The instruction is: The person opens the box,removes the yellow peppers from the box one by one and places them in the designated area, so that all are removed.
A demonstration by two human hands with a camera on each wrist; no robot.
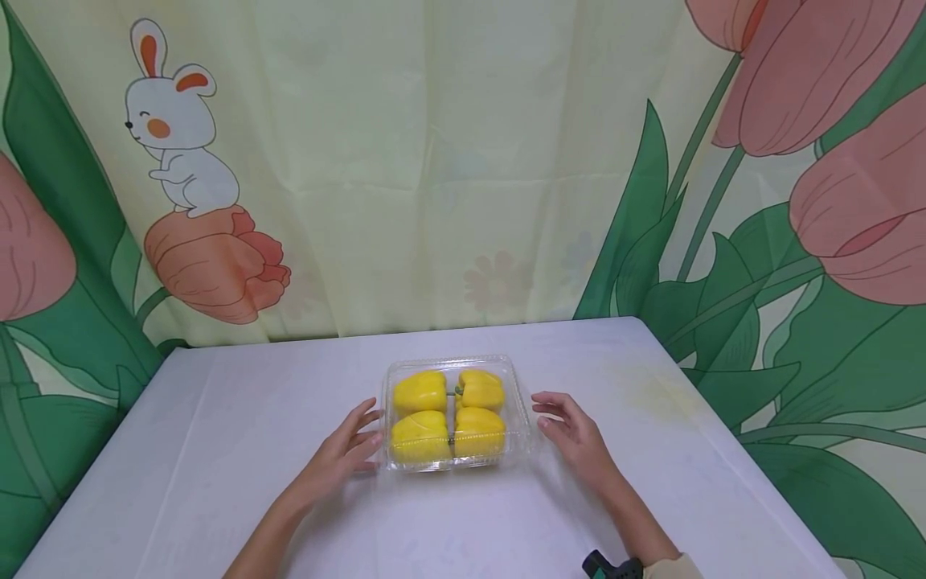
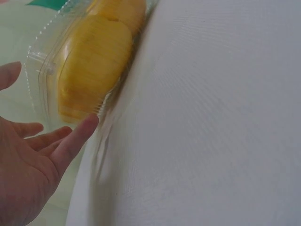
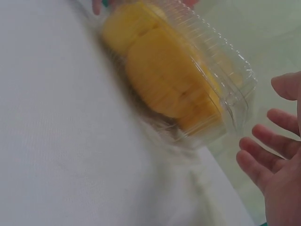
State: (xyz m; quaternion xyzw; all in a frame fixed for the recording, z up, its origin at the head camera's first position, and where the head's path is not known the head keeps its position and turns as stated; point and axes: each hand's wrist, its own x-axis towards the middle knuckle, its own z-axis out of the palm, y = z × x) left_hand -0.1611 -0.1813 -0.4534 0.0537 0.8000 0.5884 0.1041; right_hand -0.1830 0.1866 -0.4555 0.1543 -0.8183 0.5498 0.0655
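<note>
A clear plastic clamshell box (image 1: 517, 402) sits on the white table, its lid closed over several yellow bell peppers (image 1: 421, 438). Two of their stems meet near the middle of the box. My left hand (image 1: 346, 450) is at the left side of the box, fingers spread and loosely bent, fingertips right at the wall. In the left wrist view, the little finger of that hand (image 2: 42, 160) overlaps the lower corner of the box. On the other side my right hand (image 1: 575, 438) hovers, palm facing the box, a small gap between its fingers (image 3: 263, 139) and the plastic.
A white cloth covers the table (image 1: 217, 450). Behind its far edge hangs a curtain (image 1: 434, 161) printed with tulips and a rabbit (image 1: 181, 137). A black wrist device (image 1: 611, 567) and a beige sleeve (image 1: 673, 568) show at the right forearm.
</note>
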